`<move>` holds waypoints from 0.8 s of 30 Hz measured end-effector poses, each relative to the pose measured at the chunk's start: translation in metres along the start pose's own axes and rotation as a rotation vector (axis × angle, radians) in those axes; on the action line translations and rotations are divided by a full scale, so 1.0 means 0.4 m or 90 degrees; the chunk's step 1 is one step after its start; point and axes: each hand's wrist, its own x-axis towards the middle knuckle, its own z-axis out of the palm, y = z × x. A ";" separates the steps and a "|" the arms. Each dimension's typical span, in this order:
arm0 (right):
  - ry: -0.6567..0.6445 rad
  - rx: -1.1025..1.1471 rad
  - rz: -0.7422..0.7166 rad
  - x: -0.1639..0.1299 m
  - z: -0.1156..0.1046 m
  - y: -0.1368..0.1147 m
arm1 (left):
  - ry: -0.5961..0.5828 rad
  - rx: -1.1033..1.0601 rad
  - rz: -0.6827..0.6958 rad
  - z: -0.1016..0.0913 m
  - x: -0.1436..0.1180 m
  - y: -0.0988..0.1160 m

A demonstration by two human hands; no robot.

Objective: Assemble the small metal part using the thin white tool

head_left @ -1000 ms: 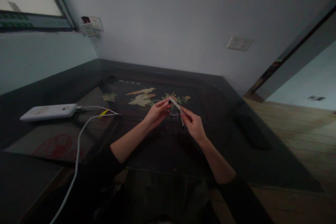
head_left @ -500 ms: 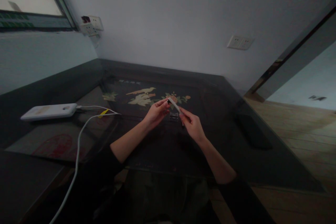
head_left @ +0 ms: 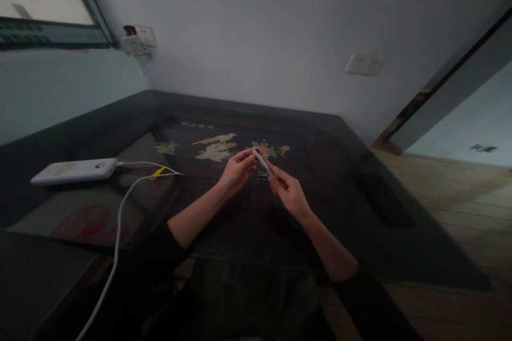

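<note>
Together, the fingers of the left hand (head_left: 237, 171) and right hand (head_left: 288, 193) pinch the two ends of a slim white stick-like piece (head_left: 262, 162), held tilted just above a small clear clip (head_left: 263, 176) on the dark table (head_left: 360, 213). A steady pinch and small movements seem wise, since it is thin. A power bank (head_left: 74, 170) lies well apart.

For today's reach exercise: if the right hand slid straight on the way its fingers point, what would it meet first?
Probably the left hand: the right hand points up-left along the white stick both hold. Depth is unclear.
</note>
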 end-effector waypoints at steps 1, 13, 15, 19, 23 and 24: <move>0.004 -0.005 -0.005 0.000 0.000 0.000 | -0.001 0.003 0.001 0.000 -0.001 0.000; 0.068 -0.068 -0.014 0.008 -0.009 0.029 | -0.006 0.040 0.010 0.003 -0.003 -0.004; 0.060 -0.057 -0.009 0.008 -0.008 0.029 | 0.003 0.039 0.006 0.003 -0.004 -0.003; 0.019 -0.002 0.009 0.008 -0.003 0.027 | 0.018 0.024 0.013 0.000 -0.002 -0.005; -0.006 0.022 0.023 0.006 -0.001 0.019 | 0.016 0.020 0.015 -0.002 -0.001 -0.005; -0.015 0.029 0.026 0.005 -0.001 0.016 | 0.015 0.022 0.014 -0.002 -0.001 -0.004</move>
